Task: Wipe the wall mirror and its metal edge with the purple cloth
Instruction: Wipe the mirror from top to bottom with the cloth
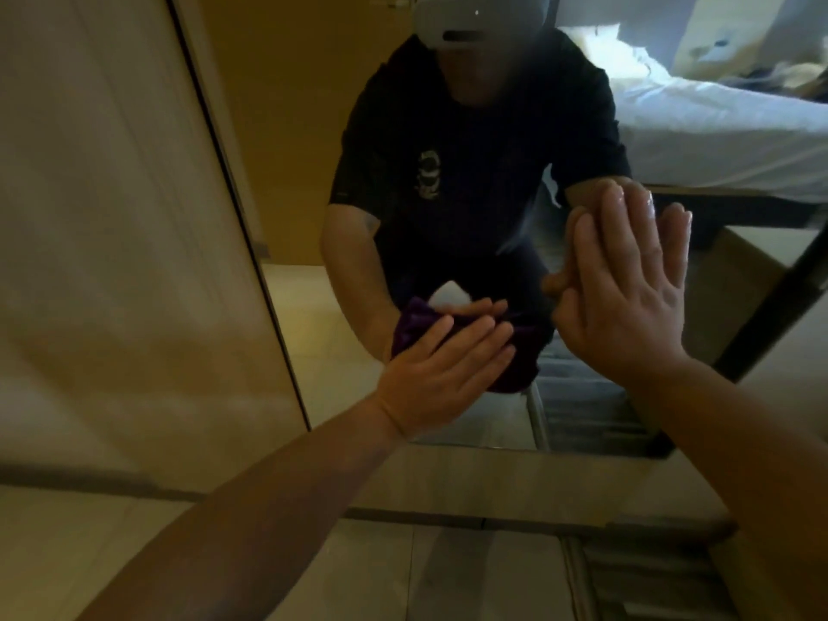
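The wall mirror (313, 172) fills the middle and right of the head view, with a thin dark metal edge (237, 217) down its left side and another along its bottom. My left hand (441, 374) lies flat against the lower glass and presses the purple cloth (515, 365) onto it; a white tag of the cloth shows in the reflection. My right hand (627, 298) rests flat on the glass to the right, fingers spread and pointing up, holding nothing.
A beige wall panel (112, 217) lies left of the mirror. Below the mirror run a pale ledge (493, 481) and tiled floor (358, 575). The reflection shows a crouching person in dark clothes, a white bed (717, 127) and a dark post (775, 307).
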The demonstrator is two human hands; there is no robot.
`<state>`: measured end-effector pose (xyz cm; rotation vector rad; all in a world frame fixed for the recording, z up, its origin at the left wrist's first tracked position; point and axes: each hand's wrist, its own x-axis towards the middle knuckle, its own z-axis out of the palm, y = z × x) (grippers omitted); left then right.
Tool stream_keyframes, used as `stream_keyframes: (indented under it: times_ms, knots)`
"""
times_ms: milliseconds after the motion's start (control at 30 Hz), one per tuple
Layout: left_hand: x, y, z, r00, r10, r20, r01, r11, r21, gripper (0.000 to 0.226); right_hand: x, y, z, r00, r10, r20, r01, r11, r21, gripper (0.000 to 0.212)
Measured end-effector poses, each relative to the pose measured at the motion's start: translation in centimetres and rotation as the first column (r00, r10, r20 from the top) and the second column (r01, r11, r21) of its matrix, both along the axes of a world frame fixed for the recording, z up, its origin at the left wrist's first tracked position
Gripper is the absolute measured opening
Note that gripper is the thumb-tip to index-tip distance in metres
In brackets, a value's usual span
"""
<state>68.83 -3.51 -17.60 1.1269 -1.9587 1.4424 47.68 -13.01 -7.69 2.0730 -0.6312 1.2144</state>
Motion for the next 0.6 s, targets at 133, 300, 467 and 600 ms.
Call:
stream_keyframes:
  times_ms: [133, 300, 467, 600]
  knots:
    - [1.0, 2.4, -9.4, 0.958, 0.088, 0.272, -0.172, 0.938, 0.303, 0.055, 0.3, -0.5, -0.3, 0.999, 0.01, 0.033, -0.009, 0.999, -0.035, 0.064]
    - [1.2, 3.9, -12.5, 0.942, 0.113, 0.316, -0.263, 0.834, 0.485, 0.059, 0.4, -0.5, -0.1, 1.0, -0.004, 0.013, 0.005, 0.999, -0.046, 0.062]
    - [0.7, 4.6, -6.2, 0.984, 0.165, 0.068, -0.178, 0.881, 0.439, 0.054, -0.6, 0.4, 0.5, 0.997, -0.025, -0.076, 0.029, 0.998, 0.052, 0.065]
    - [0.1, 3.5, 3.5, 0.981, 0.074, -0.181, -0.044, 0.986, 0.163, 0.049, -1.9, 2.0, 1.7, 0.987, 0.033, -0.159, -0.008, 0.987, 0.16, 0.063]
